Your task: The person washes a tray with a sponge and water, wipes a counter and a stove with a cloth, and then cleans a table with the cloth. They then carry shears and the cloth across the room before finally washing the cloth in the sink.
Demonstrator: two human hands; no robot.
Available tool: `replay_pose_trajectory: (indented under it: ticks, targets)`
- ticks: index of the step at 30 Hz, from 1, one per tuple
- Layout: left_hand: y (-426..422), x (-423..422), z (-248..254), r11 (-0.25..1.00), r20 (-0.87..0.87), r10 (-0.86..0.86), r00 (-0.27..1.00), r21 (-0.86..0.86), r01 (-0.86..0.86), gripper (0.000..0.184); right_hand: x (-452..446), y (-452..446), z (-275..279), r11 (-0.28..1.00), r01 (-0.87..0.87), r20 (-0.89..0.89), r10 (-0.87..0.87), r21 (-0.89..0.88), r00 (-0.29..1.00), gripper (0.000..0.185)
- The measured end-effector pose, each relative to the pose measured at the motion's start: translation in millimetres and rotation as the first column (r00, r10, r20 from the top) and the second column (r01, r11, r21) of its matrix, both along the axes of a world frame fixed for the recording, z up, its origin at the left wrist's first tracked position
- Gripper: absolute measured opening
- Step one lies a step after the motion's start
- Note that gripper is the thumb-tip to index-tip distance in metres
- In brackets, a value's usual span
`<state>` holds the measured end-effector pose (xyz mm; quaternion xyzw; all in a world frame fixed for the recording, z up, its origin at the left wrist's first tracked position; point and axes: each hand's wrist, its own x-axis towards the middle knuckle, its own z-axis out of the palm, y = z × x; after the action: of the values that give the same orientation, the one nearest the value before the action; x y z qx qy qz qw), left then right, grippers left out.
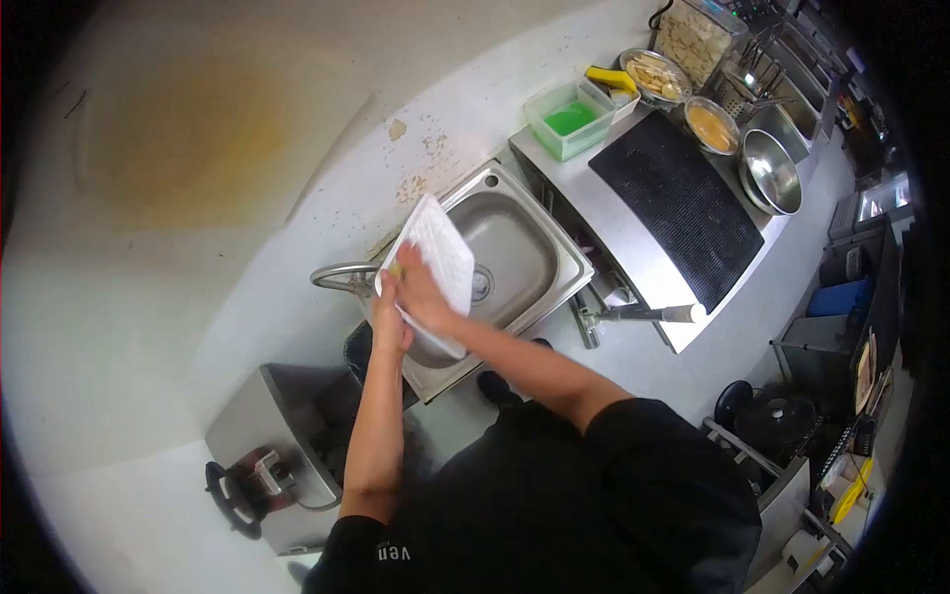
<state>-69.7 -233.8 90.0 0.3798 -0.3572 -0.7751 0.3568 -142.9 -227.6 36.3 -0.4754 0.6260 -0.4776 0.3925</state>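
A white rectangular board or tray (450, 252) is tilted over the stainless steel sink (534, 233). My left hand (391, 322) is closed on its near left edge. Across its upper face lies my right hand (426, 292), somewhat smeared by motion. A small yellow-green thing (397, 269), partly covered, shows by the right fingers; its kind is unclear. The curved metal tap (341, 272) is just left of the board, and the sink drain (482, 284) shows to its right.
Right of the sink, a steel counter (648, 262) bears a black ribbed mat (678, 203), a tub of green liquid (571, 121) and steel bowls (770, 170). A white-ended pipe (683, 314) juts out below the counter. A grey cabinet (262, 426) stands at lower left.
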Motion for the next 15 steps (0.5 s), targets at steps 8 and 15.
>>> replay_pose_trajectory:
  ticks: [8,15]
  targets:
    - [35,12,29,0.572,0.589,-0.190,0.785,-0.584,0.577,0.069,-88,-24,-56,0.926,0.359,0.335,-0.305,-0.113,0.891,0.067]
    - [-57,-6,15,0.981,-0.184,-0.163,0.969,0.078,0.180,0.069,-18,28,40,0.916,-0.070,-0.262,-0.040,-0.396,0.964,0.065]
